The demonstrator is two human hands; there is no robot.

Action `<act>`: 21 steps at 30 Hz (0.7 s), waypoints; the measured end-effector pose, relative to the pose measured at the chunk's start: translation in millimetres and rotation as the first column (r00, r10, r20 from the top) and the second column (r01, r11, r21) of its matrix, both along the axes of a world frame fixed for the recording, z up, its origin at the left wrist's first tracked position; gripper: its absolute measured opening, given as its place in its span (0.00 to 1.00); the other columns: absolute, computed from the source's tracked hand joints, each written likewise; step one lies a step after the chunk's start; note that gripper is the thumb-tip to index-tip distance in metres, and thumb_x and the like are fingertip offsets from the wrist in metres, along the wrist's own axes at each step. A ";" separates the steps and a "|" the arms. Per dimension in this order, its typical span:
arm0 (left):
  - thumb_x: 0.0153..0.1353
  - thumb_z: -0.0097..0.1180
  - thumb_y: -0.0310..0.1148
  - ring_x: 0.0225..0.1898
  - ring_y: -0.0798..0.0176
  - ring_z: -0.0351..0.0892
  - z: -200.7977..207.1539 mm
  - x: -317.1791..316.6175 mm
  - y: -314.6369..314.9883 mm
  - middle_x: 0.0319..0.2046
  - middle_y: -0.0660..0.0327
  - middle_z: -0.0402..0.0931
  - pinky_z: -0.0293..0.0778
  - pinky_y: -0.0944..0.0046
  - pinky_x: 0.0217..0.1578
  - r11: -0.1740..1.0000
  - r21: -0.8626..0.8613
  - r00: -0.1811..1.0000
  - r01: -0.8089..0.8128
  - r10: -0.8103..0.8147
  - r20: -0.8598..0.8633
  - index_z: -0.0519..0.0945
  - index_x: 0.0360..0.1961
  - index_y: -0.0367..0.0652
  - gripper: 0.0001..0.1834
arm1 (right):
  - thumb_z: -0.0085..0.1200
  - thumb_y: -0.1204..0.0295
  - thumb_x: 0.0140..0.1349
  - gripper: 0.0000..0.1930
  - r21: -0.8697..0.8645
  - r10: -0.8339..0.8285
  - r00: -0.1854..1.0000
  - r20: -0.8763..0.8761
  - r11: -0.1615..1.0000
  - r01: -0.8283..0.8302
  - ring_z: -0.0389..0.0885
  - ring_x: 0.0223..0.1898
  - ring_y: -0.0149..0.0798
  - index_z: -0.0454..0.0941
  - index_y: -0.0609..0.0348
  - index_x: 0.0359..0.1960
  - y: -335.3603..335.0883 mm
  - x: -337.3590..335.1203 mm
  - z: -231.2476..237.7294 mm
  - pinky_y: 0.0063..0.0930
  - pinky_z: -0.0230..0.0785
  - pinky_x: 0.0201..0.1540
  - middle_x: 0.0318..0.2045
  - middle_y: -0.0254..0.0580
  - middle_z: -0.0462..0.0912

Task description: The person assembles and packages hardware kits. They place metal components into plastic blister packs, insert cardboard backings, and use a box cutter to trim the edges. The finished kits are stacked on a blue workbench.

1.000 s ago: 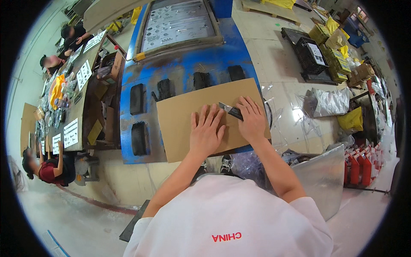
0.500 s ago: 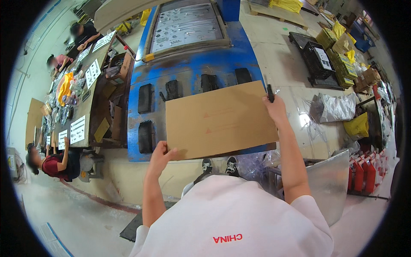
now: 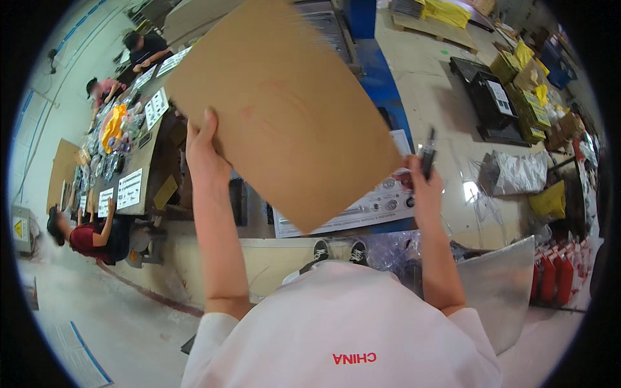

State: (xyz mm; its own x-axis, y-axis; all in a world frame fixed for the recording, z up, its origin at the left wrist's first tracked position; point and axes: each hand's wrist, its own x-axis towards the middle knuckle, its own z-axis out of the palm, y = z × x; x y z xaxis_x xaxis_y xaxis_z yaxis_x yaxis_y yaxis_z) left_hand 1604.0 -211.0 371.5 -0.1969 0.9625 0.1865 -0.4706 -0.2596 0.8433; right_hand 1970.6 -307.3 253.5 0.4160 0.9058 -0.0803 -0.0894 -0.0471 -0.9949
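A brown cardboard sheet [image 3: 291, 116] is tilted up in front of me, one corner pointing toward my body. My left hand [image 3: 206, 145] grips its left edge, thumb on the upper face and fingers underneath. With my right hand [image 3: 424, 194] I hold a slim black pen-shaped tool [image 3: 428, 155] upright, close by the sheet's right corner. Whether those fingers also pinch the cardboard I cannot tell. Below the cardboard lies a white sheet printed with pictures of parts [image 3: 343, 223], mostly covered. It rests on a blue worktable [image 3: 380, 77].
To the left, people sit at a long table [image 3: 145, 178] strewn with printed sheets and bagged parts. On the right are a black crate [image 3: 495, 97], a silver bag [image 3: 517, 173] and a yellow bag [image 3: 548, 202]. A metal panel [image 3: 501, 284] and clear plastic film stand near my right arm.
The cardboard has been raised and turned from lying nearly level, its far end now higher up. My left hand moved up and left with it. The printed white sheet beneath has come into view.
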 end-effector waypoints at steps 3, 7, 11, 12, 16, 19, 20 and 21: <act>0.71 0.59 0.31 0.55 0.62 0.82 34.6 -25.3 19.5 0.54 0.59 0.81 0.80 0.61 0.52 0.935 -0.139 0.879 0.326 -0.354 -0.319 0.75 0.65 0.43 0.22 | 0.56 0.53 0.76 0.19 -0.027 -0.254 0.967 0.013 0.967 0.254 0.77 0.29 0.24 0.82 0.57 0.49 -14.0 33.6 -16.0 0.21 0.67 0.32 0.38 0.34 0.87; 0.69 0.61 0.40 0.60 0.59 0.76 20.4 35.0 46.5 0.57 0.56 0.81 0.69 0.58 0.63 0.681 -0.233 0.179 0.694 -0.477 -0.860 0.79 0.61 0.41 0.23 | 0.56 0.59 0.77 0.15 0.025 -0.359 0.931 -0.060 0.932 0.361 0.73 0.28 0.24 0.81 0.59 0.50 -37.0 55.9 -33.9 0.21 0.65 0.31 0.36 0.33 0.84; 0.65 0.64 0.43 0.66 0.52 0.74 -49.3 114.3 70.8 0.63 0.51 0.77 0.69 0.53 0.64 0.507 -0.506 -0.185 0.698 -0.555 -0.811 0.78 0.65 0.45 0.29 | 0.57 0.58 0.76 0.15 0.009 -0.325 0.945 -0.046 0.945 0.326 0.75 0.32 0.24 0.80 0.58 0.51 -39.3 61.7 -52.0 0.21 0.66 0.30 0.39 0.33 0.84; 0.64 0.64 0.43 0.66 0.50 0.74 -68.5 127.0 78.0 0.63 0.51 0.77 0.70 0.52 0.63 0.538 -0.502 -0.221 0.677 -0.502 -0.836 0.78 0.65 0.46 0.29 | 0.58 0.58 0.76 0.15 0.014 -0.299 0.954 -0.026 0.954 0.300 0.75 0.32 0.24 0.80 0.57 0.51 -34.3 61.9 -57.1 0.21 0.66 0.31 0.39 0.33 0.84; 0.63 0.65 0.39 0.59 0.46 0.77 -126.9 144.7 102.7 0.60 0.50 0.76 0.73 0.49 0.62 0.866 -0.142 -0.166 0.479 -0.070 -0.984 0.79 0.64 0.47 0.27 | 0.58 0.56 0.76 0.17 -0.082 -0.197 0.966 0.167 0.974 0.212 0.79 0.36 0.25 0.82 0.58 0.51 -23.8 61.9 -73.9 0.23 0.69 0.35 0.40 0.33 0.86; 0.64 0.65 0.38 0.55 0.46 0.80 -137.9 101.1 97.5 0.57 0.50 0.76 0.76 0.50 0.58 0.972 0.190 0.253 0.135 0.151 -0.955 0.81 0.61 0.47 0.24 | 0.56 0.55 0.76 0.20 -0.144 -0.123 0.923 0.364 0.972 0.186 0.83 0.43 0.36 0.82 0.62 0.51 -16.0 61.3 -81.5 0.32 0.73 0.47 0.44 0.39 0.87; 0.67 0.64 0.39 0.54 0.46 0.81 -138.2 74.4 86.3 0.56 0.50 0.77 0.77 0.50 0.56 0.967 0.254 0.169 0.014 0.248 -0.954 0.81 0.61 0.47 0.23 | 0.56 0.55 0.76 0.21 -0.107 -0.123 0.901 0.417 0.977 0.183 0.83 0.44 0.38 0.82 0.63 0.51 -14.2 62.2 -82.4 0.33 0.73 0.49 0.43 0.41 0.87; 0.68 0.63 0.41 0.54 0.44 0.80 -137.6 43.1 69.1 0.55 0.50 0.77 0.77 0.48 0.55 0.972 0.212 0.093 -0.103 0.221 -0.971 0.81 0.61 0.46 0.22 | 0.56 0.54 0.76 0.21 -0.108 -0.110 0.886 0.450 0.978 0.176 0.84 0.45 0.40 0.82 0.63 0.50 -9.5 62.3 -83.8 0.35 0.73 0.51 0.43 0.42 0.87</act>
